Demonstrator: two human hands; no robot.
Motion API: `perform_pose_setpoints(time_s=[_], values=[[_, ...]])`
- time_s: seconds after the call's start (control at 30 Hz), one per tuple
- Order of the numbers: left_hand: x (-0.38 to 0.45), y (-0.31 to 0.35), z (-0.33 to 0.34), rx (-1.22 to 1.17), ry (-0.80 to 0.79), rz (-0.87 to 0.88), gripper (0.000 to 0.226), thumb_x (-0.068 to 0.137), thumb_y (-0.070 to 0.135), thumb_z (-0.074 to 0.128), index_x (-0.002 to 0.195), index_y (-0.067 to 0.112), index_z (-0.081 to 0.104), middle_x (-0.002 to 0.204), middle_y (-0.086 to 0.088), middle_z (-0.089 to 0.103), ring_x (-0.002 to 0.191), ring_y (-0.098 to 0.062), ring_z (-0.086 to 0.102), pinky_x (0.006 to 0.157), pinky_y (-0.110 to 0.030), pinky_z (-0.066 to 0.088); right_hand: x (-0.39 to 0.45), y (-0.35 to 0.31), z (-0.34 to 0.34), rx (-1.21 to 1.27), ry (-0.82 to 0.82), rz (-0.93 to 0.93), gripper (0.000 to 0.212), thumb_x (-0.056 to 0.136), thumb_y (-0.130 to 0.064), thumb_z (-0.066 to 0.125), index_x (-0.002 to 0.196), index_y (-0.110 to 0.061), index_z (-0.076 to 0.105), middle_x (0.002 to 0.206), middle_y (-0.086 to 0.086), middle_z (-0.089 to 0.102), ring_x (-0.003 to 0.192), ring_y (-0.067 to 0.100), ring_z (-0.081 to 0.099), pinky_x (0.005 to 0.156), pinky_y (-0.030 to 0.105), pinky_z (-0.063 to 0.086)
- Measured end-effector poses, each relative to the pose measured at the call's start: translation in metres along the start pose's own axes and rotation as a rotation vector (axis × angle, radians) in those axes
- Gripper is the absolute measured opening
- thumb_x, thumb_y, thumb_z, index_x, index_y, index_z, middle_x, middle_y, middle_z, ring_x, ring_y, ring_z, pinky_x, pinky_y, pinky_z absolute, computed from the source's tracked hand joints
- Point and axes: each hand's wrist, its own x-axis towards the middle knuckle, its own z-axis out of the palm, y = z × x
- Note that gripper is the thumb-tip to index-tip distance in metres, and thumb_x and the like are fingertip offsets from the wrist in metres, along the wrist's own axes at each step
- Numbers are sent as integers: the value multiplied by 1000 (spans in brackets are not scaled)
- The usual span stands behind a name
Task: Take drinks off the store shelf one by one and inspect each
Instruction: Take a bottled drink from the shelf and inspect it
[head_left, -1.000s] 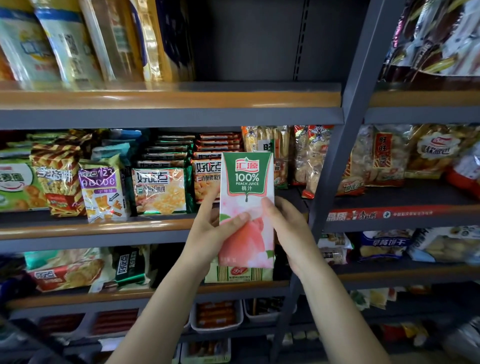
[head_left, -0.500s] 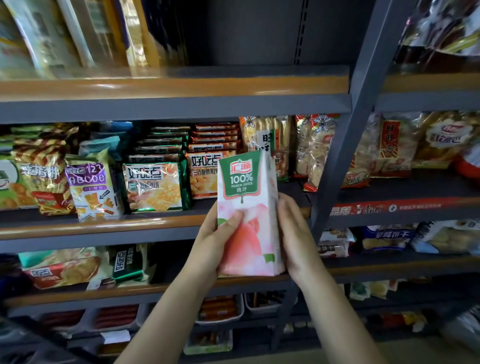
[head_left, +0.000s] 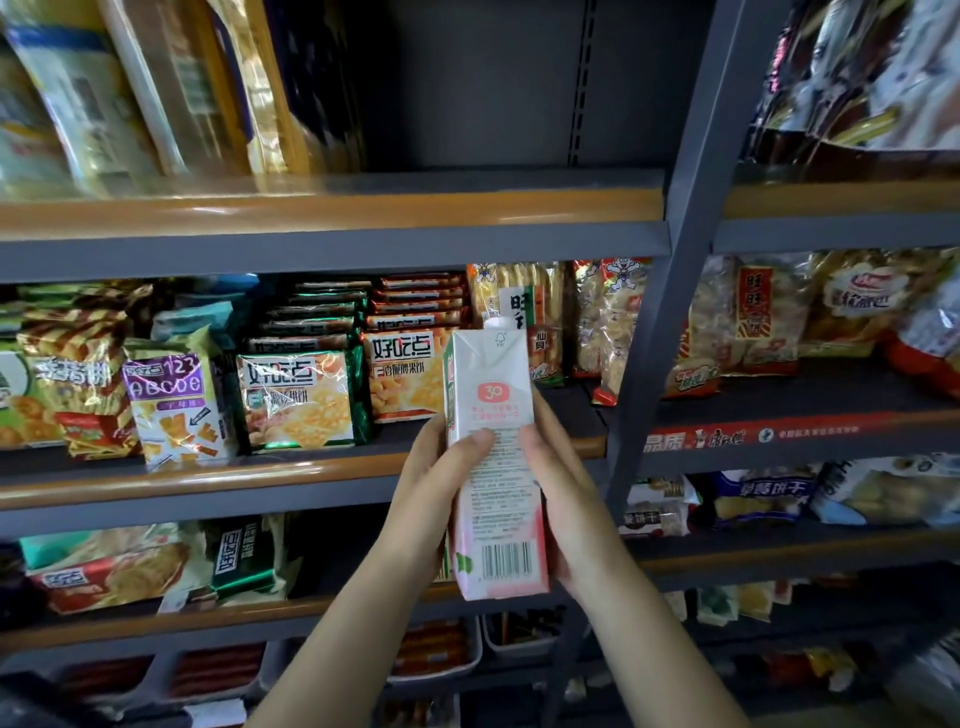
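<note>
Held upright in front of the shelves (head_left: 322, 208), off any shelf board: a tall pink-and-white juice carton (head_left: 493, 462), narrow side panel turned toward the camera, with small print down the middle, a round red mark near the top and a barcode near the bottom. Gripped from both sides. Left hand (head_left: 434, 499) wrapped round the carton's left edge, thumb lying across the printed panel about halfway up, other fingers hidden behind. Right hand (head_left: 563, 493) curled round the right edge, thumb tip resting on the same panel just beside the left thumb, palm against the carton's lower right side. Both forearms bare, rising from the bottom of the view. Behind the carton, on the middle shelf: stacked cracker packs (head_left: 298, 400) in green-edged wrappers, a purple-and-white snack bag (head_left: 171, 410) to their left, and clear bags of rice crackers (head_left: 608, 322) to the right. A grey upright post (head_left: 670, 291) just right of the hands. More snack bags on the shelves above and below, the top ones blurred.
</note>
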Motion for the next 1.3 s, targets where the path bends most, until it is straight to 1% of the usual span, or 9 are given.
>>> perform_pose_setpoints(time_s=[0.23,0.37,0.47,0.57,0.73,0.83,0.97,1.13,1.3], values=[[0,68,14,74,-224,326,63,71,31,71,126,5,55,98,-6,73,82,-21,72,66,-28,56,14,-87,-13,-402,-174,-47,57,64,-56,75,117,-36,66,117,-11,73,111,8,68,97,34,56],[7,130,36,120,-315,455,52,74,30,71,120,7,60,98,-9,72,81,-23,71,66,-30,56,36,-143,1,-469,-127,-210,86,57,-59,79,130,-21,56,125,-1,70,116,17,67,99,51,54],[10,179,48,272,-349,564,48,82,31,71,126,14,62,109,-8,73,93,-25,72,73,-32,57,49,-179,13,-394,-83,-317,88,57,-53,83,131,-16,53,123,1,71,111,18,70,87,42,61],[14,217,51,429,-217,670,43,87,34,74,127,20,65,111,-1,75,97,-18,73,71,-27,58,58,-201,26,-403,103,-478,81,57,-48,90,123,-20,54,114,-6,71,104,10,71,76,34,62],[45,233,36,613,211,738,17,101,32,56,107,27,71,101,12,71,97,-1,64,80,-21,50,87,-208,36,-397,397,-728,78,66,-32,92,126,-24,44,118,-14,63,107,-4,62,86,20,55],[63,225,26,832,319,709,16,102,35,55,93,31,67,84,15,67,82,2,61,67,-5,38,106,-204,37,-371,473,-821,87,61,-30,95,128,-24,39,126,-8,60,116,2,58,94,17,49],[83,212,18,1134,420,668,23,101,46,50,94,28,63,75,8,65,69,-11,59,59,-27,44,130,-195,36,-437,521,-799,92,57,-28,98,124,-25,36,126,-5,55,115,5,55,87,3,44],[99,202,19,1499,588,759,43,104,47,38,81,18,59,61,5,51,66,-27,61,46,-29,25,166,-187,32,-523,595,-674,86,56,-30,99,113,-18,36,119,6,57,106,14,58,73,6,44],[109,194,20,1682,661,759,58,108,41,27,70,15,62,64,-2,52,59,-25,48,44,-30,18,222,-210,29,-649,618,-473,86,56,-42,97,112,-15,37,118,3,61,109,19,60,85,32,52]])
